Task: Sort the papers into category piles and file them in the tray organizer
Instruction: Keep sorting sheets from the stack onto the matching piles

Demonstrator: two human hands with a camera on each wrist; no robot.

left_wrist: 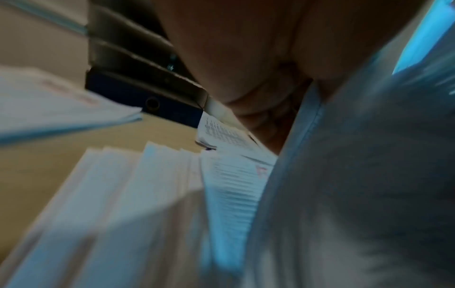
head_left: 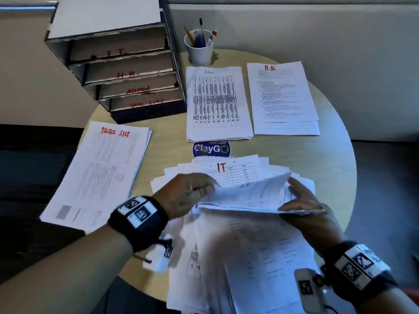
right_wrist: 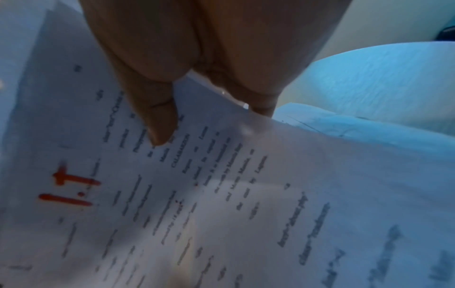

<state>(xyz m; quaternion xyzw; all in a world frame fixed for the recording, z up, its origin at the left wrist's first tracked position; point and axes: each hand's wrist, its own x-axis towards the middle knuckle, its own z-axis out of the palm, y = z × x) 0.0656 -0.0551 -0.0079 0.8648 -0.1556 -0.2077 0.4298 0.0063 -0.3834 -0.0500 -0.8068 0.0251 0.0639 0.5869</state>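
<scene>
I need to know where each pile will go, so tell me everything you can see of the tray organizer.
The tray organizer stands at the far left of the round table, beside the white pen cup. It is a dark blue box with a white top that holds four stacked cardboard-looking trays, their front edges rough. Red handwriting labels them, top to bottom: I.T., H.R., ADMIN, TASK LIST. The dark base has a round finger hole. What lies in the trays cannot be made out. Neither hand touches it.

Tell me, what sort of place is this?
Probably an office: a tray organizer labelled IT, HR, Admin and Task List, a cup of pens, and marked paper piles such as the HR pile on a round table.
</scene>
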